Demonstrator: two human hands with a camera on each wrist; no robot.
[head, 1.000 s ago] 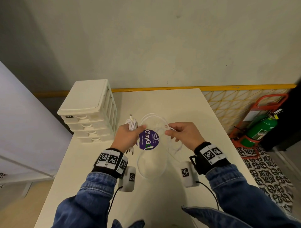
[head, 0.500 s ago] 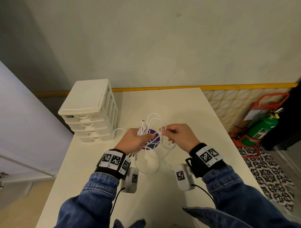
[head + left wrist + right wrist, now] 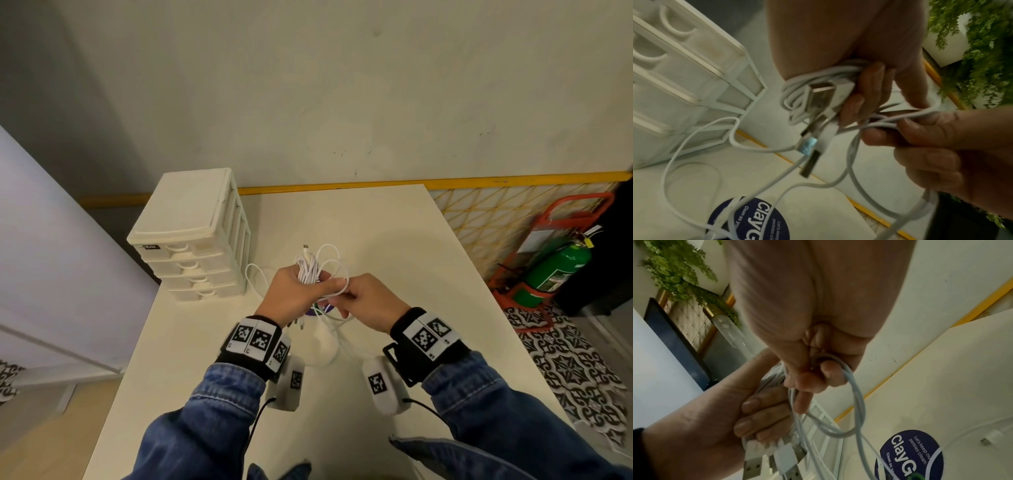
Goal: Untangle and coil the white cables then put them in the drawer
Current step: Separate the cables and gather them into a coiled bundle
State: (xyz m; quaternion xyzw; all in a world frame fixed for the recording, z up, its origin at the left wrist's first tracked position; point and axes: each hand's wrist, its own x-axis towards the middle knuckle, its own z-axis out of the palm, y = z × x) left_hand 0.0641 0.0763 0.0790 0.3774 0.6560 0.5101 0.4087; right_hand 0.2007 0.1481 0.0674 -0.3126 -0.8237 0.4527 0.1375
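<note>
Curled tight, the left hand point(image 3: 291, 294) fingers point(image 3: 869, 91), round a bundle of smooth white cables point(image 3: 310, 270) with flat metal plugs. Pinched in the right hand point(image 3: 368, 301) fingers point(image 3: 813, 378): one loose round loop of cable, touching the left thumb. Both hands raised over the middle of the bench point(image 3: 394, 240), a slack strand trailing down to it. Shown only at the wrists: silvery plugs point(image 3: 820, 94) poking from the left fist, and a round dark-blue sticker point(image 3: 914, 451) flat on the bench beneath. Left of the hands, near the bench's edge, a boxy cream plastic drawer unit point(image 3: 191, 236), all drawers closed, scooped handles. Smooth bare bench beyond the hands, up to the wall. Off the right edge, a green extinguisher point(image 3: 555, 270) on the floor.
</note>
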